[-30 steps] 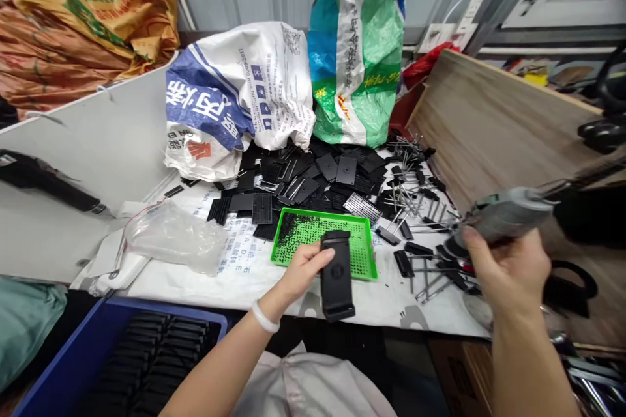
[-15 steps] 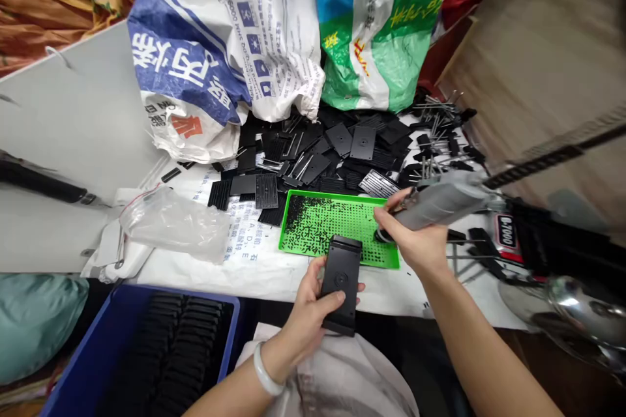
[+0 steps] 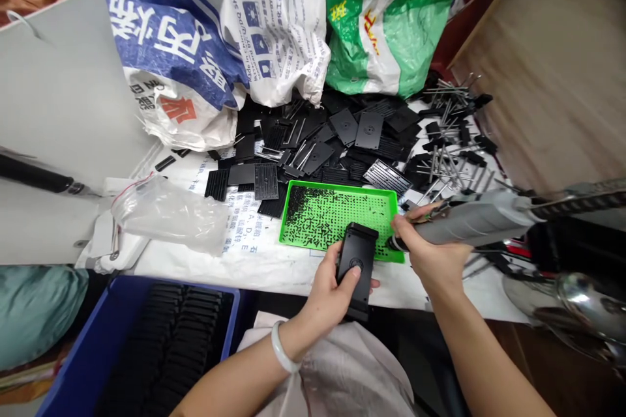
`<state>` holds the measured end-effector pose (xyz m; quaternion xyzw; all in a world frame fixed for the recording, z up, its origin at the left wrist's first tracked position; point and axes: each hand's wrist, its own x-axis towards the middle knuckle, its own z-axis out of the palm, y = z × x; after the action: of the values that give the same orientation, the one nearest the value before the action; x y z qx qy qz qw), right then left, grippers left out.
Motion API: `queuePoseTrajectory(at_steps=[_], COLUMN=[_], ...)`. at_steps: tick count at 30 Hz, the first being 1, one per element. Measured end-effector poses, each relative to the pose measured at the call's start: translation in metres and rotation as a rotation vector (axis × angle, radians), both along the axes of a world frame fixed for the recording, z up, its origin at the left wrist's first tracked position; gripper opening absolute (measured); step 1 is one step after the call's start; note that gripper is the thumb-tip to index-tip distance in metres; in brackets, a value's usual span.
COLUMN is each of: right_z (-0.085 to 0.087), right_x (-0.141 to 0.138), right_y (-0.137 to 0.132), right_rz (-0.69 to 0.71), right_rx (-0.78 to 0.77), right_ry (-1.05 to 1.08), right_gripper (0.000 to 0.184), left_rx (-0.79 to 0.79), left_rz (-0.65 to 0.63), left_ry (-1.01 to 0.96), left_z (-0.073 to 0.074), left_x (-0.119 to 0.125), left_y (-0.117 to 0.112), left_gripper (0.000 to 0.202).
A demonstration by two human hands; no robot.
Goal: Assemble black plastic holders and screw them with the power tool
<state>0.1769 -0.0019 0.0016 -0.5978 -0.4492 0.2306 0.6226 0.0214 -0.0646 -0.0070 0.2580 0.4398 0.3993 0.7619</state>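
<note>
By the bench's [image 3: 190, 267] near edge, the left hand [image 3: 327, 294] keeps its grip closed round a black holder [image 3: 356, 273], the right hand [image 3: 437, 260] round a grey driver [image 3: 472, 220], nose at the green tray [image 3: 372, 210]. Loading a small black piece [image 3: 300, 203] seems underway; next calls for steady alignment.

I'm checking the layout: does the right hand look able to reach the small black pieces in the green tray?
Probably yes, tool first: the right hand holds a grey driver, tip at the green tray; the small black pieces there lie mostly uncovered.
</note>
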Motion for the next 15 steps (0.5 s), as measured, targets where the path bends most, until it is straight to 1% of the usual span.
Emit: queuePoseTrajectory(at_steps=[5, 9, 12, 15], right_z=[-0.001, -0.001, 0.012, 0.036], right_x=[-0.004, -0.004, -0.003, -0.008], right_y=[-0.001, -0.001, 0.0, 0.001], right_rz=[-0.03, -0.02, -0.025, -0.075], right_rx=[0.0, -0.019, 0.002, 0.105], right_ry=[0.076, 0.006, 0.007, 0.074], right_gripper=[0.028, 0.024, 0.023, 0.024], left_rx=[-0.012, -0.043, -0.051, -0.038], left_rz=[0.016, 0.035, 0.047, 0.057], left_ry=[-0.009, -0.046, -0.064, -0.079], left_z=[0.0, 0.0, 0.0, -0.002], left_x=[0.001, 0.003, 0.004, 0.005], left_y=[0.006, 0.009, 0.009, 0.008], left_gripper=[0.051, 0.051, 0.052, 0.051])
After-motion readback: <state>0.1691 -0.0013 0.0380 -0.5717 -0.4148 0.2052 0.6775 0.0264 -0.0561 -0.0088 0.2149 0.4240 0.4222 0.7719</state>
